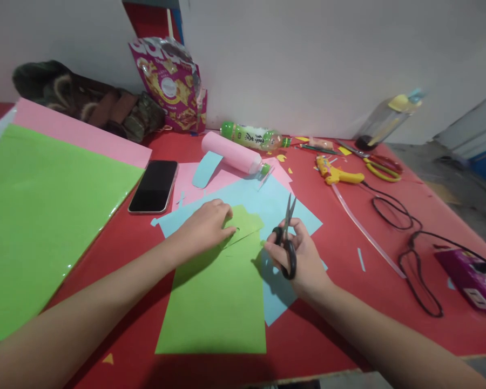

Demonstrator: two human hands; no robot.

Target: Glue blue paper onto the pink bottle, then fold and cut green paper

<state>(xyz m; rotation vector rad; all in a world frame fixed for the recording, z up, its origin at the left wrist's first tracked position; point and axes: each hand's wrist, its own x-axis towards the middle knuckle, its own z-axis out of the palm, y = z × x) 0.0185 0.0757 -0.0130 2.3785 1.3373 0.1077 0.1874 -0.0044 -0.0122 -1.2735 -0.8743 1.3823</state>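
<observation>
My left hand (208, 224) has its fingers curled at a small cut piece of green paper (249, 220). That piece lies over, or just above, a larger green paper sheet (218, 308). In my right hand (302, 259) is a pair of scissors (289, 237) with black handles, blades slightly apart and pointing up and away from me. A tiny green scrap (263, 243) shows at my right fingertips. Beneath the green sheet is a light blue paper sheet (285, 202), and a pink sheet shows behind it.
A phone (154, 186) and a green paper stack (52, 216) are on the left. Behind are a pink-wrapped bottle (235, 153), a tea bottle (251, 135) and a snack bag (170, 81). On the right lie a yellow glue gun (338, 173), its cord, larger scissors (383, 167) and a purple box (467, 281).
</observation>
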